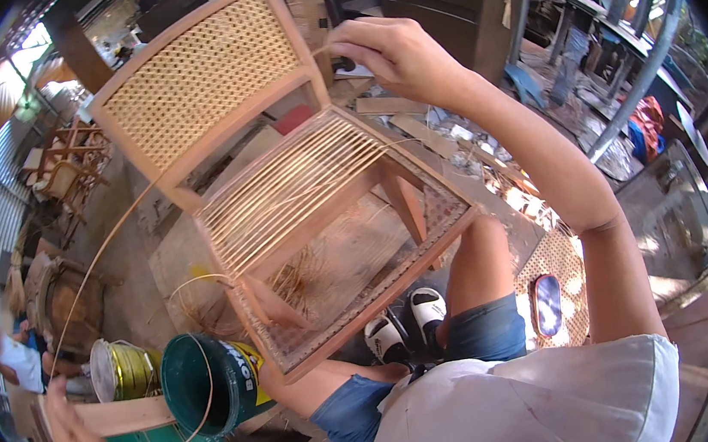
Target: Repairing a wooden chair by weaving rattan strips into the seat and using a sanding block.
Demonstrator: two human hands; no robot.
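A wooden chair (pixel 364 315) stands tilted before my legs, its backrest filled with woven cane (pixel 200 73). Several parallel cane strands (pixel 282 194) cross the rear part of the seat frame; the front part is open. My right hand (pixel 388 55) is raised beside the backrest's right post, thumb and fingers pinched on a thin cane strand (pixel 320 49). Far to the left, my left hand (pixel 79 435) is smeared by motion. A long cane strand (pixel 102 247) curves from the backrest's lower left corner down to its fingers; whether they grip it is unclear. A loose strand (pixel 196 279) loops from the seat's left side.
At the lower left stand a dark green bucket (pixel 183 386) and a yellow can (pixel 132 369). A dark oval object (pixel 547 306) lies on a woven cane sheet (pixel 571 271) at right. Wood scraps (pixel 413 128) litter the floor behind the chair. Another person (pixel 14 356) sits far left.
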